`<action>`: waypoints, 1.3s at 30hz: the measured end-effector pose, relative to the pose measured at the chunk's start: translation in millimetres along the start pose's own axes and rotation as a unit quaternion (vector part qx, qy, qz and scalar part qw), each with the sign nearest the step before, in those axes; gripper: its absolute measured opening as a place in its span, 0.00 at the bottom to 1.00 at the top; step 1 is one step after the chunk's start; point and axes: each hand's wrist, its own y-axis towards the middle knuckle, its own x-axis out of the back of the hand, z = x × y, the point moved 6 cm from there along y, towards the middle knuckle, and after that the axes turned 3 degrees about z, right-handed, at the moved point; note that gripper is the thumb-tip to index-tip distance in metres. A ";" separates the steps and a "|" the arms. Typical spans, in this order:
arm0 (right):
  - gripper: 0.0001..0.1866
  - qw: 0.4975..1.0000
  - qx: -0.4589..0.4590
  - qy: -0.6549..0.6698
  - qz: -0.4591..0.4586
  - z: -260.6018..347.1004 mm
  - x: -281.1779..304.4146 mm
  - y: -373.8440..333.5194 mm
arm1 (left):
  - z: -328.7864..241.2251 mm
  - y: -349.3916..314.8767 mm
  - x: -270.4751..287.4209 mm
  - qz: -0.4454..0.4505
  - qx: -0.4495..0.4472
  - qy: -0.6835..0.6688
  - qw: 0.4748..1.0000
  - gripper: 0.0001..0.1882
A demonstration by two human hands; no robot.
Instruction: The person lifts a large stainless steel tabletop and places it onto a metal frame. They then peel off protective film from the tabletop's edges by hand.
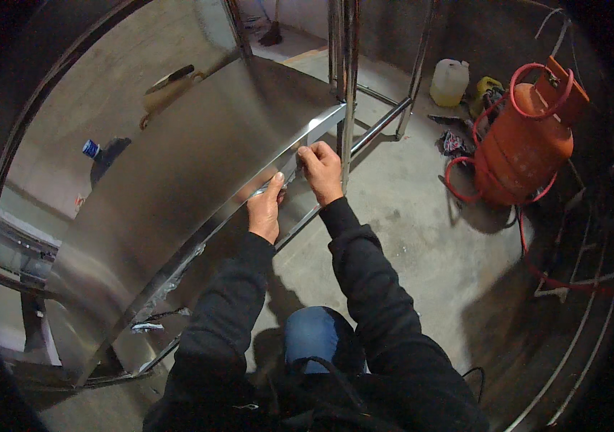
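A large brushed stainless steel sheet (170, 158) forms a tilted shelf in front of me, its bright folded edge (224, 219) running from lower left to upper right. Crinkled, shiny plastic film (177, 272) hangs loosely along that edge. My left hand (264, 211) is closed at the edge, thumb up, pinching some of the film. Just right of it and farther along, my right hand (321, 171) is closed in a pinch on a strip of the film. The fingers partly hide what they grip.
Steel frame legs (349, 79) rise beside the sheet's far corner. On the right stands an orange gas cylinder (525, 147) with a red hose (458, 189) on the floor. Behind it are a whitish jug (449, 83) and a yellow container (488, 86). A blue-capped bottle (92, 149) lies left.
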 end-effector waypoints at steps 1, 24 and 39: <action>0.11 1.000 -0.007 0.011 -0.020 -5.0 1.2 -3.0 | 1.5 1.0 0.6 0.003 0.000 0.003 1.000 0.05; 0.08 0.981 -0.127 0.147 0.026 -8.8 9.9 7.3 | 7.6 -35.4 -29.4 0.161 0.085 0.087 0.979 0.18; 0.14 0.998 -0.055 0.027 0.002 -1.0 21.7 22.1 | -96.7 -17.4 -84.9 0.195 -0.458 0.688 0.528 0.15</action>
